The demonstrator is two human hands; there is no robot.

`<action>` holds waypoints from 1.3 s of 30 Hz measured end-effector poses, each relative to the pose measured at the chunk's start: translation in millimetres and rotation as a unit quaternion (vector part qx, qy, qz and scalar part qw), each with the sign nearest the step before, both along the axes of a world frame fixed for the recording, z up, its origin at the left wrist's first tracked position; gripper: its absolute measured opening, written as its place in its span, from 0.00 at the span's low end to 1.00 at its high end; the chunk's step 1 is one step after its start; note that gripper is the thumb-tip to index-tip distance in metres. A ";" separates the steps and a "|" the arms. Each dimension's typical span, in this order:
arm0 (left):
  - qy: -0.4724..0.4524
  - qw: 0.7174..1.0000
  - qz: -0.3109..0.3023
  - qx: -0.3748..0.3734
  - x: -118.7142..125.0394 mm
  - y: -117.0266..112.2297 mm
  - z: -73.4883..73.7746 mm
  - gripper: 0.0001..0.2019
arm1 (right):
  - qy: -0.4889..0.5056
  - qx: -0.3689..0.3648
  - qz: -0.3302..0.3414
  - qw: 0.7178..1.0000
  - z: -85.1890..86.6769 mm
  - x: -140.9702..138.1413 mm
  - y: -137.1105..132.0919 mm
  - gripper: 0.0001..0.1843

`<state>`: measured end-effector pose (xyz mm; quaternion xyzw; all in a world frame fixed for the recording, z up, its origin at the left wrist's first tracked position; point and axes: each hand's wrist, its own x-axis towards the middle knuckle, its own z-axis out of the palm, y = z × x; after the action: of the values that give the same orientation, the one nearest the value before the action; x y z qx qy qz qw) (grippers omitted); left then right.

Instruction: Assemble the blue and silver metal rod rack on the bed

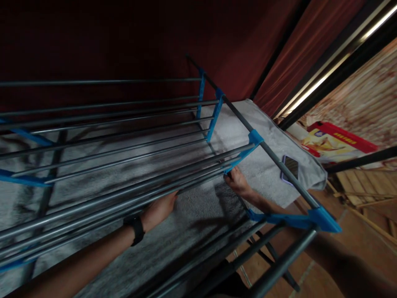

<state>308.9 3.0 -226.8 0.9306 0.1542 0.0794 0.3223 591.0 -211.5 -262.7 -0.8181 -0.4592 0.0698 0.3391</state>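
Note:
A rack of grey metal tubes (130, 205) with blue plastic connectors (256, 136) lies across a grey blanket (192, 219). My left hand (159, 209), with a black watch (135, 229) on the wrist, reaches in under the near group of tubes. Its thumb side rests against the lowest tube, and most of its fingers are hidden behind the tubes. At the lower end of a blue connector, my right hand (237, 181) has its fingers curled closed round the joint. The right forearm passes behind the near blue connector and side pole.
A phone (292, 163) in a purple case lies on the blanket, partly behind the side pole. Beyond it are a red and yellow box (336, 140) and a wooden slatted piece (366, 186). Dark red curtain (124, 41) hangs at the back. Tiled floor shows lower right.

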 end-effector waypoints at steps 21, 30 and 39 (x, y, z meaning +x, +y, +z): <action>0.018 0.999 0.042 0.010 3.0 1.8 -3.1 0.17 | 0.013 -0.007 0.005 1.000 13.0 -4.7 3.2 0.16; 0.017 0.998 0.035 0.044 2.8 0.2 5.9 0.17 | 0.014 0.000 -0.025 1.000 1.6 -6.9 5.3 0.16; 0.082 0.996 0.035 0.019 -19.0 -2.5 6.8 0.25 | 0.029 0.037 -0.015 0.999 -3.8 -3.4 6.1 0.17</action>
<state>289.9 0.5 -220.0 0.9340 0.2108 0.0172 0.2879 587.5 -205.5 -266.6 -0.8094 -0.4390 0.0711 0.3835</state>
